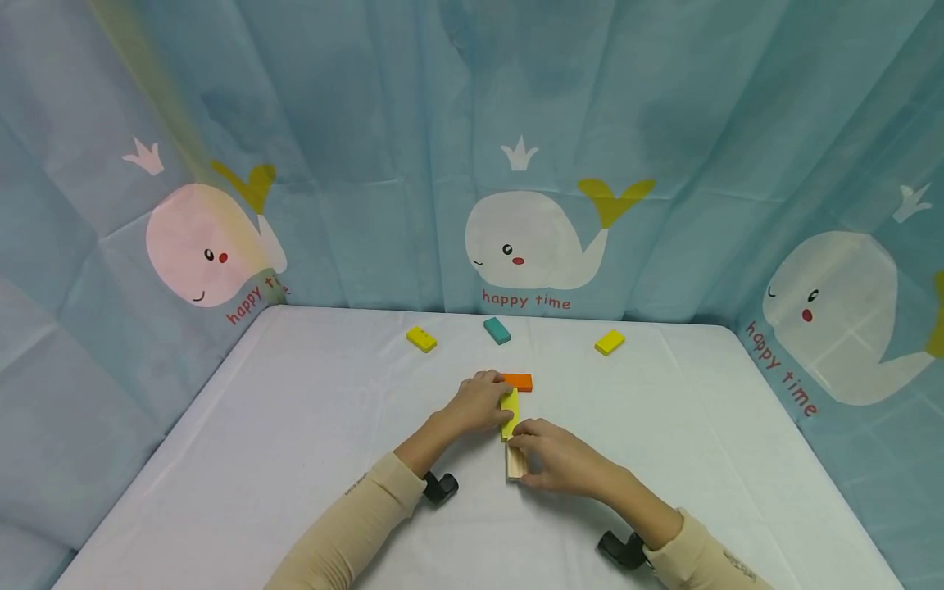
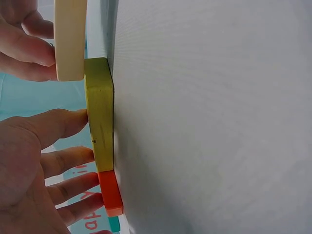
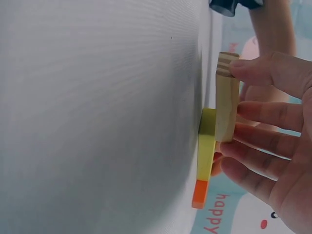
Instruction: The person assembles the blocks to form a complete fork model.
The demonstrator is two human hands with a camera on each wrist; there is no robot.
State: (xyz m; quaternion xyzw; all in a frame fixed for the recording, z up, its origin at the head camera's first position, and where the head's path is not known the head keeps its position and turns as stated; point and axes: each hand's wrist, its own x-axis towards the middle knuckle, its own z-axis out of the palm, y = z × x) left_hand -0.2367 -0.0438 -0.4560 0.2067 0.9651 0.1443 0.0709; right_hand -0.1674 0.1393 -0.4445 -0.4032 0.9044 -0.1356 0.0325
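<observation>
The bare wooden block (image 3: 226,107) is hanging above the counter (image 1: 332,393), just right of centre in the lower half of the head view, and the right hand (image 1: 549,459) is clamping it between thumb and fingers. Its far end is overlapping the near end of the yellow block (image 2: 100,126), though I cannot tell whether they are touching. The left hand (image 1: 475,401) is resting its parted fingertips on the yellow block, so a light touch and a level wooden block should be avoiding any nudge.
</observation>
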